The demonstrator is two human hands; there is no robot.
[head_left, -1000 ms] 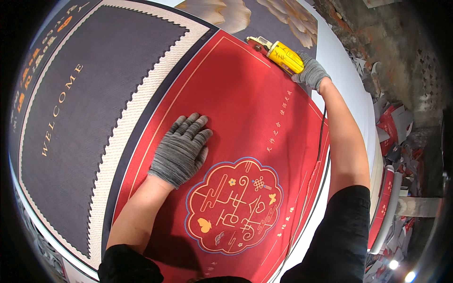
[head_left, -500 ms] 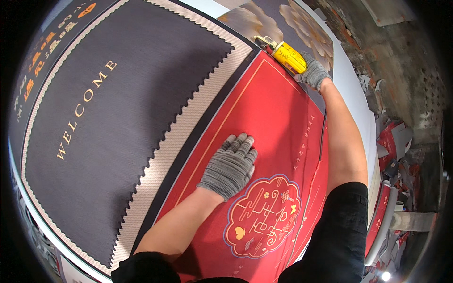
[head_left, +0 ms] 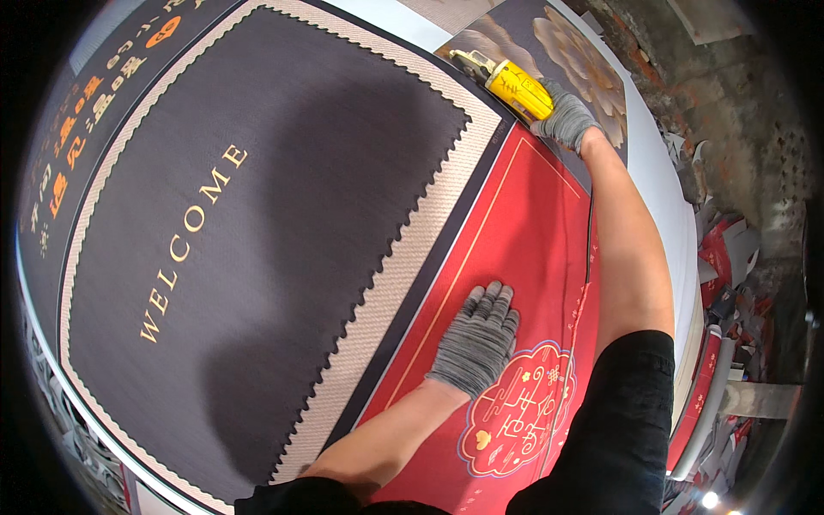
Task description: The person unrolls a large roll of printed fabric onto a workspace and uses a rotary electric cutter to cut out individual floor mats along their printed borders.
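A yellow handheld electric cutter (head_left: 519, 88) is in my right hand (head_left: 566, 118), which wears a grey knit glove and has its fingers wrapped round the tool's body. The metal head of the cutter lies at the far edge of a dark mat (head_left: 257, 94) with a beige toothed border. A black cord (head_left: 590, 232) trails back beside my right forearm. My left hand (head_left: 475, 339), gloved the same way, presses flat on a red mat (head_left: 515, 232) with its fingers stretched out. Just below it, the red mat bears a scalloped emblem (head_left: 519, 421).
Beyond the cutter lies a grey mat with a large flower print (head_left: 584, 51). A white sheet or table surface (head_left: 661, 197) borders the mats on the right. Further right, rolled material (head_left: 708, 403) and heaps of offcuts (head_left: 730, 249) lie lower down.
The cutter has moved left along the far edge, from the red mat's corner to the dark mat's border. The mats sit further right and lower in view; my left hand stays flat on the red mat.
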